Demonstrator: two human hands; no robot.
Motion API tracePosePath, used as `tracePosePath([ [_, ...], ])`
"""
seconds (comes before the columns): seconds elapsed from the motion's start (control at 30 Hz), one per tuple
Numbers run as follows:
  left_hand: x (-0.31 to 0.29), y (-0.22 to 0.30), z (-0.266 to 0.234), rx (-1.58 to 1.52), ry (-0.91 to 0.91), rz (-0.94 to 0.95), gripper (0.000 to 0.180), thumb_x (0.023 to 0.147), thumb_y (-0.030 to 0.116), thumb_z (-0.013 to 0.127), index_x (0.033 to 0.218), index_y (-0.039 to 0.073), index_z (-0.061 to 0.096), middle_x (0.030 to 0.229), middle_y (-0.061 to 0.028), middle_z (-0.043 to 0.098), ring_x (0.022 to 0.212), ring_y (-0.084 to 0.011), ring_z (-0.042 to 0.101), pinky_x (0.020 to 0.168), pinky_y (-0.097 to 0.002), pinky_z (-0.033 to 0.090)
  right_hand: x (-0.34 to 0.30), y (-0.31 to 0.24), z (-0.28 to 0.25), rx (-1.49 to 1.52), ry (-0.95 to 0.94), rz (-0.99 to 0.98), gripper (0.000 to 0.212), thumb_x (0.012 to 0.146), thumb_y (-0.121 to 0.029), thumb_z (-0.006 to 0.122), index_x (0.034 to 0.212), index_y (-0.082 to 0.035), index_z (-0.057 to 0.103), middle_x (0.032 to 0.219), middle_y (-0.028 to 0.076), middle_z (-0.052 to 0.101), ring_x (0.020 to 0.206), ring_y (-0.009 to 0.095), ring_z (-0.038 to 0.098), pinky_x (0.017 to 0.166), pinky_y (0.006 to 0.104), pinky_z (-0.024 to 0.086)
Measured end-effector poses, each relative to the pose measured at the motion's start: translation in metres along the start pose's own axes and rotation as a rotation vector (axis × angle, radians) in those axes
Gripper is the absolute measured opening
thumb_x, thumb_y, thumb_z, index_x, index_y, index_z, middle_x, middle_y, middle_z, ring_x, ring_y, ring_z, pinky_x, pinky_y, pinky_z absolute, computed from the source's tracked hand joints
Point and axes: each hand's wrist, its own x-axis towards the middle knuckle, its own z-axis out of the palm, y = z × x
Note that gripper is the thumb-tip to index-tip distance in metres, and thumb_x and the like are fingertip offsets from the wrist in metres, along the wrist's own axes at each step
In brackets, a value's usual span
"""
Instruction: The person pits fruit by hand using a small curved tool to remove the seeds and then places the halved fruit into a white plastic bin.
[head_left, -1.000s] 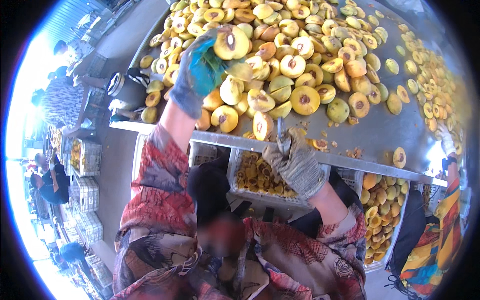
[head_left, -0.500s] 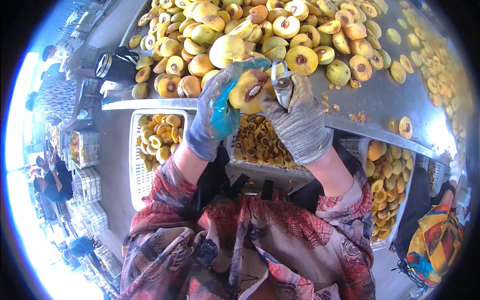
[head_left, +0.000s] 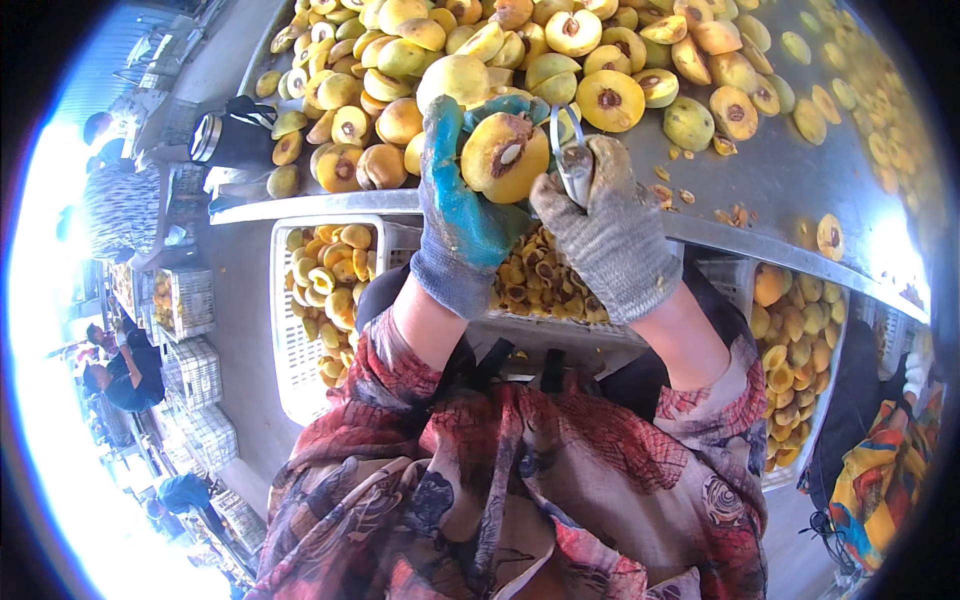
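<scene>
My left hand (head_left: 455, 210), in a grey glove with a blue-green coated palm, holds a yellow peach half (head_left: 490, 178) cut side up. Brown flesh and a pale seed show in its middle. My right hand (head_left: 618, 230), in a dirty grey knit glove, is closed round a metal pitting tool (head_left: 574, 170) with a looped blade. The loop points up and stands just right of the peach half, apart from its cut face. Beyond both hands lies a heap of peach halves (head_left: 400, 60), several with brown pit hollows.
The metal table (head_left: 690, 140) has a raised near edge, with fruit scraps near it. Below it stand a white crate (head_left: 290, 340) of peach pieces at left, brown cut scraps (head_left: 545, 285) in the middle, and more peaches (head_left: 790, 350) at right. Other people work at far left; a colourful sleeve shows at right.
The peach half has turned so its cut face shows more fully. My right hand and the tool have drawn slightly away to the right. The whole view has shifted a little.
</scene>
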Motion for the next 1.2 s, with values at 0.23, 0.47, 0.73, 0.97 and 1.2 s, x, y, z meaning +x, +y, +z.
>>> tracePosePath([
  [0.23,-0.003,0.000,-0.008,0.414,-0.047,0.243,0.049,0.092,0.041,0.031,0.100,-0.003,0.051,0.097,-0.0136,0.057,0.092,-0.0221,0.057,0.081,-0.0357,0.048,-0.010,0.015,0.022,-0.094,-0.169,0.020,0.027,0.076,-0.019,0.060,0.094,-0.002,0.048,0.085,0.021,0.053,0.076,0.038,0.054,0.065,0.0431,0.045],
  [0.47,-0.015,0.001,-0.004,0.683,-0.125,0.433,0.046,0.091,0.038,0.039,0.104,-0.005,0.048,0.100,-0.0152,0.055,0.092,-0.0242,0.057,0.083,-0.0370,0.047,-0.014,0.016,0.034,-0.186,-0.319,0.053,0.027,0.077,-0.019,0.056,0.099,-0.003,0.052,0.095,0.020,0.049,0.080,0.036,0.053,0.071,0.0425,0.044],
  [0.73,-0.017,0.000,-0.014,0.653,-0.171,0.387,0.035,0.088,0.026,0.050,0.109,-0.002,0.047,0.098,-0.0115,0.056,0.092,-0.0202,0.055,0.085,-0.0352,0.044,-0.013,0.007,0.034,-0.346,-0.485,-0.209,0.028,0.079,-0.019,0.048,0.100,-0.005,0.058,0.094,0.016,0.059,0.088,0.031,0.056,0.078,0.0434,0.043],
  [0.97,-0.020,0.002,-0.018,0.616,-0.072,0.299,0.034,0.090,0.026,0.044,0.109,-0.001,0.050,0.095,-0.0092,0.057,0.090,-0.0169,0.057,0.083,-0.0297,0.044,-0.021,0.013,0.046,-0.125,-0.238,-0.310,0.040,0.077,-0.024,0.054,0.111,-0.004,0.049,0.107,0.018,0.050,0.095,0.033,0.052,0.079,0.0392,0.045],
  [1.2,-0.024,0.012,-0.012,0.646,-0.131,0.172,0.032,0.091,0.025,0.042,0.104,-0.003,0.053,0.094,-0.0107,0.059,0.089,-0.0171,0.058,0.083,-0.0297,0.045,-0.026,0.013,0.056,0.149,-0.129,-0.166,0.035,0.078,-0.025,0.059,0.106,-0.007,0.049,0.092,0.009,0.053,0.080,0.017,0.054,0.066,0.0292,0.046],
])
